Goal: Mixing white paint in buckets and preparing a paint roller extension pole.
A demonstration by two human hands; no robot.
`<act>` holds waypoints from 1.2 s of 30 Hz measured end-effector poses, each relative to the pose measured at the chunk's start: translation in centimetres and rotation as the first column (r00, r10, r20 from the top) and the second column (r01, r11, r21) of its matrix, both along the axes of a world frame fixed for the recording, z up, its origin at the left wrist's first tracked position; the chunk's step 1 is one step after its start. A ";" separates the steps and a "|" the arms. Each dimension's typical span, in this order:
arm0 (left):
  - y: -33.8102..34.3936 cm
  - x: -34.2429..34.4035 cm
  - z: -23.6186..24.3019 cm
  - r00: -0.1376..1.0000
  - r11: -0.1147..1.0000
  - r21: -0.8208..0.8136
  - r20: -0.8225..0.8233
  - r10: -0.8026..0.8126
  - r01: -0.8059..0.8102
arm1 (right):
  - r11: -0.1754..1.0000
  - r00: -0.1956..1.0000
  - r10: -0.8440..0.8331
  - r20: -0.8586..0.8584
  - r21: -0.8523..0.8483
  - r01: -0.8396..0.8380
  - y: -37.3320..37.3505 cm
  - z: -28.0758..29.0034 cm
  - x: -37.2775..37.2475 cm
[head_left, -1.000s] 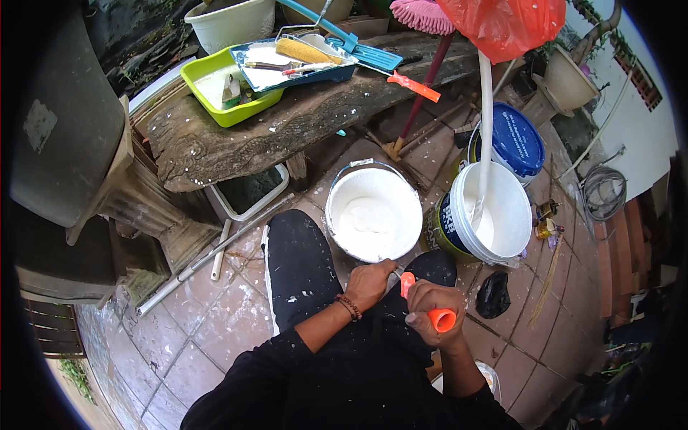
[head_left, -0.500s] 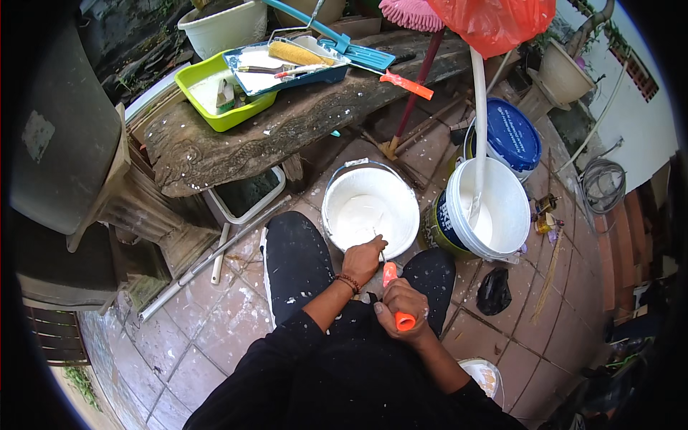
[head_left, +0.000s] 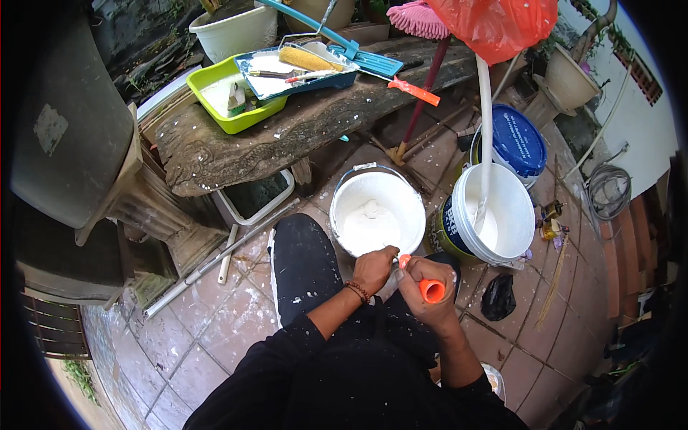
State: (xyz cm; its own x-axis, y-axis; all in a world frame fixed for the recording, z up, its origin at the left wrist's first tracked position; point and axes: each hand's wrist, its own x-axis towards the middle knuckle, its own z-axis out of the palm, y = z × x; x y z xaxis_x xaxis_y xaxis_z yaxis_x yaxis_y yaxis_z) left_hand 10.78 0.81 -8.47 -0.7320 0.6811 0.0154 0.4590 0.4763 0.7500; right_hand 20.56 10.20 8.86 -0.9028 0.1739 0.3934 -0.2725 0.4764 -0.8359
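In front of me, between my knees, stands a white bucket [head_left: 378, 213] with thick white paint inside and its wire handle leaning to the far side. My right hand [head_left: 428, 290] is wrapped round the hollow orange handle [head_left: 432, 291] of a tool with a thin metal rod, like a paint roller frame; its head does not show. At the bucket's near rim, my left hand [head_left: 374, 271] has its fingers closed at the rod, just beyond the handle's front end. The fingers hide most of the rod.
A taller white paint bucket [head_left: 528, 215] with a pale pole stands right, before a blue-lidded pail [head_left: 522, 143]. A wooden bench [head_left: 215, 150] bears a green tray [head_left: 247, 123] and a blue tray [head_left: 337, 79] with a yellow roller. A black plastic bag [head_left: 497, 297] lies on the tiles.
My right hand has moved up and a little right with the handle, which now points more toward me. The left hand has shifted slightly right and down, nearer the bucket's near rim.
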 end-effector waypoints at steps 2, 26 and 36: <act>-0.1 0.9 0.3 1.000 0.999 0.047 -0.009 0.015 -0.015 | 1.000 0.998 -0.027 0.050 -0.014 0.028 0.2 0.9 0.0; 0.0 2.5 -1.5 0.997 0.998 0.062 -0.072 0.003 0.002 | 0.983 0.971 0.136 -0.196 -0.093 -0.157 0.4 -3.6 4.2; 0.1 -0.2 -3.6 0.999 0.997 -0.073 -0.009 0.039 -0.040 | 0.982 0.956 0.186 -0.228 0.001 -0.191 -1.1 -7.3 3.3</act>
